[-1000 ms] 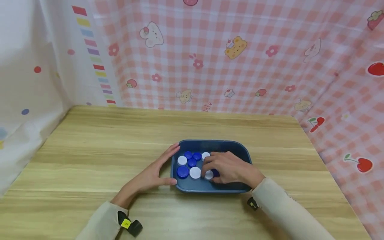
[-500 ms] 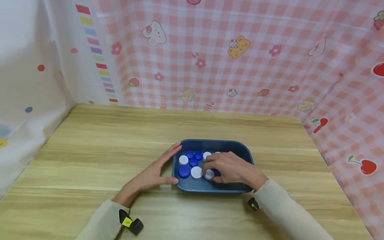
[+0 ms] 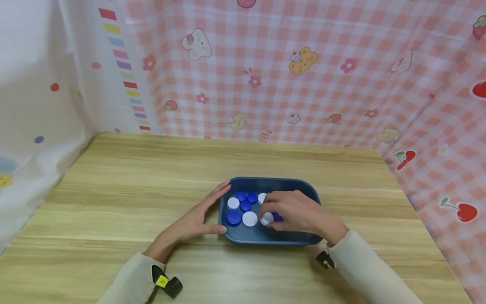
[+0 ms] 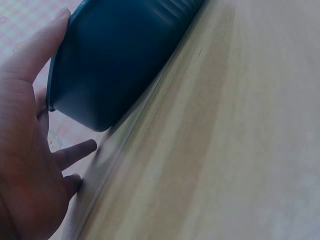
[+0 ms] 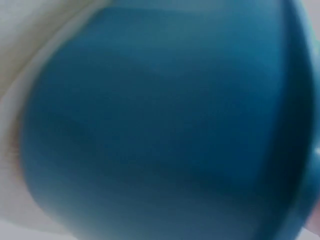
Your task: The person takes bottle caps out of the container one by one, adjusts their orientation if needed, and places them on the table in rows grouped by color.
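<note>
In the head view, the blue tray (image 3: 250,234) sits right of centre in the lower half of the frame, and the round caps lie inside it, blue and white mingled. The left hand (image 3: 194,223) spreads wide at the tray's left end, thumb and fingertips touching the rim without curling round it. The right hand (image 3: 298,213) reaches in from the right, its finger and thumb closed to a small gap on a white cap (image 3: 267,218), which it seems to pinch. The handling looks under way: this cap is not yet let go, while a large blue cap (image 3: 233,217), a second white cap (image 3: 249,218) and a trio of small blue caps (image 3: 245,206) lie untouched at the tray's left side. The knuckles hide the tray's right part, so what remains there cannot be told; a dark blue cap (image 3: 277,217) shows only partly under the hand. Around it are the wooden table (image 3: 152,169) and, across the top, a checked cloth (image 3: 250,97). In the left wrist view, the tray's outer wall fills the top, the thumb at its rim at upper left. In the right wrist view, a blurred blue wall blocks the fingers and caps.
</note>
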A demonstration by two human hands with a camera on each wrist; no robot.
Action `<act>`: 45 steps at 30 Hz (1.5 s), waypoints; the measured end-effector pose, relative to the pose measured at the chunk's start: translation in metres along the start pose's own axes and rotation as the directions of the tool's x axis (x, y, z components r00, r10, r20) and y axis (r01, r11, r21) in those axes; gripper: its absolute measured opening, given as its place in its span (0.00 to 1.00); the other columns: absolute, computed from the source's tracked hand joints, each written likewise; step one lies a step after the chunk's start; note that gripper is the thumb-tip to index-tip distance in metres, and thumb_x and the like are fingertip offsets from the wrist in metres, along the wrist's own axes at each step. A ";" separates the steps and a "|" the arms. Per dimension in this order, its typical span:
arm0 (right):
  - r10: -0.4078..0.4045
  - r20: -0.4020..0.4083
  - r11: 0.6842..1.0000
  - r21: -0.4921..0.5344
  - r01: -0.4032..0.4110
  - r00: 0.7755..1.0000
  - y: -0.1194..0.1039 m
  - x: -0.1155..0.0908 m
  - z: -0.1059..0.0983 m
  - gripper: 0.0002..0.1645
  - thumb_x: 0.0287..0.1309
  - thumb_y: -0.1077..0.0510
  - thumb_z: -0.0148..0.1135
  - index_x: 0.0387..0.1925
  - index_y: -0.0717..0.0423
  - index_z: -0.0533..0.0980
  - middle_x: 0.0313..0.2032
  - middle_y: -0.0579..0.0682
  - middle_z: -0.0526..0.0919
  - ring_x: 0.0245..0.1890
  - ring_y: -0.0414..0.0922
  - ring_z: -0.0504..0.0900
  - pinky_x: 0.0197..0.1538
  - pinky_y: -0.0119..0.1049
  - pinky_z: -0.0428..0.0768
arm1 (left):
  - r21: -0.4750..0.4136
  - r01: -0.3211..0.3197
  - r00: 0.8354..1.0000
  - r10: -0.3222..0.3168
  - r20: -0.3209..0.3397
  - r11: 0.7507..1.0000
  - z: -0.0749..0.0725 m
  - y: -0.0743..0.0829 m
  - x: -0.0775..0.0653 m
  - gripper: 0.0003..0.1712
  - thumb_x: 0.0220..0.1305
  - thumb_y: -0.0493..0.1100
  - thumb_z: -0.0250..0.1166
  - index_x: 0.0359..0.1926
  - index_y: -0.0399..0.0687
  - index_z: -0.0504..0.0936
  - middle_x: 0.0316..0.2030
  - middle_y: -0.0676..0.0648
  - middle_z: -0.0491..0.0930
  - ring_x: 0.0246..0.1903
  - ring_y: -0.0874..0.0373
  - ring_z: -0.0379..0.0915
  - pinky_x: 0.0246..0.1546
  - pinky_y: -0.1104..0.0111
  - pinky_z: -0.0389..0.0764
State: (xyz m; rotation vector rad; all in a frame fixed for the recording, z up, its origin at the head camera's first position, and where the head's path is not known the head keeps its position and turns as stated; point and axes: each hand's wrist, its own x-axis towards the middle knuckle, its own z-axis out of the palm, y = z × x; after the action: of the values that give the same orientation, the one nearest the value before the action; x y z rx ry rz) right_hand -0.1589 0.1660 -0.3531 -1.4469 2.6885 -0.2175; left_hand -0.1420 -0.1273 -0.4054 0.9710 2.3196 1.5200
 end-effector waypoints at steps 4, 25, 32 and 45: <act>-0.011 -0.044 1.000 0.016 0.012 0.999 -0.003 -0.003 -0.005 0.12 0.55 0.47 0.68 0.42 0.38 0.81 0.41 0.38 0.78 0.34 0.35 0.74 0.32 0.26 0.74 | 0.002 -0.010 1.000 0.010 -0.002 1.000 -0.001 0.000 0.000 0.54 0.52 0.35 0.72 0.74 0.46 0.50 0.75 0.45 0.41 0.73 0.49 0.33 0.65 0.41 0.43; -0.224 -0.208 0.974 -0.086 0.211 0.952 -0.055 -0.004 -0.011 0.12 0.54 0.50 0.69 0.42 0.39 0.81 0.40 0.40 0.77 0.31 0.35 0.74 0.24 0.19 0.68 | -0.004 -0.019 1.000 0.019 -0.016 1.000 0.000 -0.014 -0.003 0.54 0.52 0.36 0.72 0.75 0.48 0.50 0.75 0.49 0.40 0.73 0.51 0.33 0.66 0.41 0.43; -0.277 -0.294 0.961 -0.099 0.259 0.915 -0.080 -0.005 -0.003 0.11 0.55 0.52 0.69 0.41 0.39 0.80 0.38 0.38 0.76 0.29 0.33 0.72 0.21 0.15 0.57 | 0.034 -0.031 0.999 0.031 -0.015 0.999 0.002 -0.037 0.000 0.56 0.52 0.42 0.74 0.75 0.55 0.50 0.74 0.59 0.40 0.73 0.58 0.33 0.66 0.43 0.45; -0.279 -0.161 0.959 -0.094 0.267 0.947 -0.104 -0.004 0.018 0.11 0.57 0.51 0.67 0.42 0.36 0.79 0.41 0.38 0.76 0.38 0.34 0.73 0.22 0.18 0.58 | 0.048 -0.026 1.000 0.027 -0.014 0.999 0.002 -0.036 -0.001 0.56 0.53 0.45 0.74 0.75 0.58 0.49 0.74 0.61 0.40 0.72 0.59 0.33 0.67 0.45 0.46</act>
State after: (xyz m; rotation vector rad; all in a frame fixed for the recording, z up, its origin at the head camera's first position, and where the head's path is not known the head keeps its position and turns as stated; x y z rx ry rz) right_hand -0.0689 0.1113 -0.3541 -1.9075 2.6386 -0.2799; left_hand -0.1553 -0.1353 -0.4376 1.0091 2.3729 1.4930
